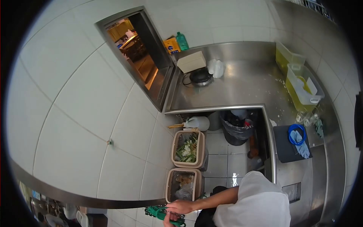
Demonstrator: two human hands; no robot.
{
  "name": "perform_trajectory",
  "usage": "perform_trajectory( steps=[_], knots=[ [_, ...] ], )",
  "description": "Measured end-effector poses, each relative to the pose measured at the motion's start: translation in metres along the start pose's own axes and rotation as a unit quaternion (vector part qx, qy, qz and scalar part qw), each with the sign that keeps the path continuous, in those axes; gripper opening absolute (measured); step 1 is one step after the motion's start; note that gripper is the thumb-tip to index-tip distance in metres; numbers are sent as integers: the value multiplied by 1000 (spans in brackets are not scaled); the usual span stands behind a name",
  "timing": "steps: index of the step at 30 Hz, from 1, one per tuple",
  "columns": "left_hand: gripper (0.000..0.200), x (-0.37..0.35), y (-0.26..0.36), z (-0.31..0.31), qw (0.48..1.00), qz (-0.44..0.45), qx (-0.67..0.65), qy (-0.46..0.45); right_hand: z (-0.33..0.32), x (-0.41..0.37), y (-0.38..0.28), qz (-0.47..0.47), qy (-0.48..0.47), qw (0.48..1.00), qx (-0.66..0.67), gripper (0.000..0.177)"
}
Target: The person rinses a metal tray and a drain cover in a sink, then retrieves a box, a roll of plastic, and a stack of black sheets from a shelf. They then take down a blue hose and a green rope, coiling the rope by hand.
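At the bottom edge, my right hand reaches leftward from a white sleeve, its fingers closed on a bundle of green cord or netting. Just below it is my left hand, partly cut off by the frame, its fingers bent around the same green bundle. Some of the green material trails below and right of the hands. Its exact kind is hard to make out. Beside the hands stands a beige bin lined with plastic and holding food scraps.
A second beige bin holds green vegetable waste. Under the steel counter stands a black-bagged bin. On the counter are clear plastic tubs, a black mat with a blue ring and a glove. A hatch opens at left.
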State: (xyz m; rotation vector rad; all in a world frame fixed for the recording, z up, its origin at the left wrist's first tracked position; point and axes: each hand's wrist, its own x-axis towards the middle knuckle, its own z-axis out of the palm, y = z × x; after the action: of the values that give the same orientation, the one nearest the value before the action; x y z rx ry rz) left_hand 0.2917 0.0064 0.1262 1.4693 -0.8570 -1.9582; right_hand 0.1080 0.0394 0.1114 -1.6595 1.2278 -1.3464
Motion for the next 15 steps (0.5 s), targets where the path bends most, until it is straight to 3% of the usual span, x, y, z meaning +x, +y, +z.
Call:
perform_trajectory(
  steps=[2, 3, 4, 5, 6, 8, 10, 11, 14, 15],
  knots=[
    [30, 21, -13, 1, 1000, 3, 9, -11, -6, -11, -12, 207, -4, 964, 165, 29],
    [32, 44, -28, -14, 995, 13, -21, -98, -12, -13, -17, 232, -28, 955, 180, 25],
    [37, 54, -38, -29, 982, 22, -51, -182, -11, -14, -18, 233, -29, 953, 189, 25],
    [42, 52, -40, -26, 994, 53, 16, -93, -11, -15, -19, 198, -64, 976, 58, 23],
    [42, 45, -36, -15, 994, 49, 14, -92, -11, -15, -20, 158, -99, 979, -78, 21],
    [44, 12, -11, 23, 995, 23, -39, -87, 10, -12, 2, 171, -125, 973, -89, 21],
    [44, 9, -9, 28, 996, 60, -35, -60, 19, -11, -13, 37, -78, 963, -257, 25],
    [38, 7, -4, 23, 996, 52, -40, -66, 16, -14, -29, -12, -71, 955, -287, 29],
    [33, 3, 1, 5, 987, 58, -124, -80, 33, 7, -47, 85, -157, 958, -224, 29],
    [32, 0, 3, -4, 980, 76, -171, -71, 43, 7, -45, 45, -128, 966, -218, 31]
  ],
)
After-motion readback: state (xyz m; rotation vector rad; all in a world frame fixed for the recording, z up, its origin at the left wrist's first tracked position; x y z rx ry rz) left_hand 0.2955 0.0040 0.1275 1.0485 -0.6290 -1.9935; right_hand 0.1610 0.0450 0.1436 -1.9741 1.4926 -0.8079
